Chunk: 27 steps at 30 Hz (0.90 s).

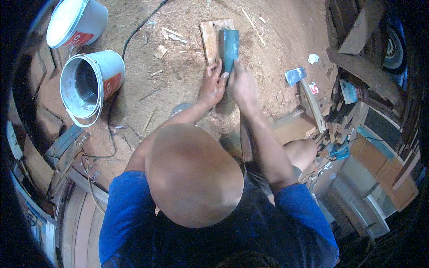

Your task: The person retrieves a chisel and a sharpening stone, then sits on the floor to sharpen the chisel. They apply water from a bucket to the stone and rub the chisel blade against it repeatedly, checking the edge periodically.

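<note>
A blue-green painted wooden block [229,47] lies partly over a pale wooden board [210,38] on the ground in front of me. My left hand [212,85] grips the block's near left edge, with thumb and fingers against it. Close by on the right, my right hand [245,87] is closed and smeared by motion at the block's near end. What it holds, if anything, does not show clearly. Below that wrist a dark, long flat piece [246,140] runs toward my body; whether it joins the hand is hidden.
To the right lies a hatchet [296,77] with a wooden handle. At the left an open white bucket [114,67] stands near a lidded white bucket [96,20], beside a black cable [134,29]. Wood chips litter the ground; wood scraps [344,127] pile up at right.
</note>
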{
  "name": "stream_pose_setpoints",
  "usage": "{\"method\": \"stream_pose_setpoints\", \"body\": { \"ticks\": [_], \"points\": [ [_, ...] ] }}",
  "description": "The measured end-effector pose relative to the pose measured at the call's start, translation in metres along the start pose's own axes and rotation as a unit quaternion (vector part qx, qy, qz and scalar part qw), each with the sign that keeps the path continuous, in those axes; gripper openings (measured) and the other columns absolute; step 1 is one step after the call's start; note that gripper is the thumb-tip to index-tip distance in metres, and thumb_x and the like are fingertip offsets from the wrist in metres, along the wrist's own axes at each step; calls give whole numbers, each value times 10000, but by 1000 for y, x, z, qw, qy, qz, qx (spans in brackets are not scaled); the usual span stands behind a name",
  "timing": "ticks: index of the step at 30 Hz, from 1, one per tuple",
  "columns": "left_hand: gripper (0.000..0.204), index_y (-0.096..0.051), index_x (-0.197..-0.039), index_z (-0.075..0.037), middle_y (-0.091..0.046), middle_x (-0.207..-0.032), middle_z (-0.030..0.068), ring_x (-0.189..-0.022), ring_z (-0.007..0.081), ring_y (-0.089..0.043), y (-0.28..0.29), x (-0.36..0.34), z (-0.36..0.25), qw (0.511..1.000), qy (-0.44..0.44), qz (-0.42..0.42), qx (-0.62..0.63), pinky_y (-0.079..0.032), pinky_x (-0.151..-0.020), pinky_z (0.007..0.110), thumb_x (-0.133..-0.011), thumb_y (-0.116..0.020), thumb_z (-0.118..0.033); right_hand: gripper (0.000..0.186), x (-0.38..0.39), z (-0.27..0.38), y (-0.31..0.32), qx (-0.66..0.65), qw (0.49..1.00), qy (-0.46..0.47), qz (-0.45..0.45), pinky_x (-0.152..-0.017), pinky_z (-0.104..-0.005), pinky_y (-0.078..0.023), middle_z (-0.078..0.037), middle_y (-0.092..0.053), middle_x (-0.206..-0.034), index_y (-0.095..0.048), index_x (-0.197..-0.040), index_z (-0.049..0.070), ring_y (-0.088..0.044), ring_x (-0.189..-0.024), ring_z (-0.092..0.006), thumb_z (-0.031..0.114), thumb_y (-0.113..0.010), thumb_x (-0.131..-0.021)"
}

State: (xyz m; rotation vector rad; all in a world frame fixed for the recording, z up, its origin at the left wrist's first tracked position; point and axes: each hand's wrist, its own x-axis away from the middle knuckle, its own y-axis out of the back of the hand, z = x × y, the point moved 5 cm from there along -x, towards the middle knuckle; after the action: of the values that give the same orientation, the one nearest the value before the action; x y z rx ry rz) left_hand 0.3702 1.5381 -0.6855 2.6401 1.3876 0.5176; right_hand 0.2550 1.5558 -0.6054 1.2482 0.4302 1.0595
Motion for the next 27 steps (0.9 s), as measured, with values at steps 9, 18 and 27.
{"method": "stream_pose_setpoints", "body": {
  "ticks": [9, 18, 27],
  "points": [
    [609, -324, -1561, -90, -444, -1346, 230, -1235, 381, -524, 0, -4, 7, 998, 44, 40, 37, -439, -1047, 422, -1026, -547, -278, 316, -13, 14, 16, -13, 1000, 0, 19, -661, -555, -540, -293, -648, -736, -649, -1207, 10, -674, -693, -452, 164, -524, -962],
    [612, -333, -1552, -71, -434, -1359, 251, -1266, 398, -496, -5, -3, 12, 999, -41, -8, -33, -420, -1067, 438, -1025, -543, -299, 302, -56, 19, 13, -13, 1000, 21, -15, -688, -557, -539, -297, -658, -765, -640, -1195, -3, -671, -740, -466, 149, -505, -971],
    [605, -339, -1546, -50, -397, -1387, 245, -1288, 388, -470, -2, -1, 15, 999, 2, 19, 33, -407, -1085, 443, -1024, -534, -286, 281, 35, 0, 0, -20, 999, 7, 49, -612, -544, -531, -306, -639, -725, -627, -1175, -35, -668, -703, -463, 125, -520, -970]
  ]
}}
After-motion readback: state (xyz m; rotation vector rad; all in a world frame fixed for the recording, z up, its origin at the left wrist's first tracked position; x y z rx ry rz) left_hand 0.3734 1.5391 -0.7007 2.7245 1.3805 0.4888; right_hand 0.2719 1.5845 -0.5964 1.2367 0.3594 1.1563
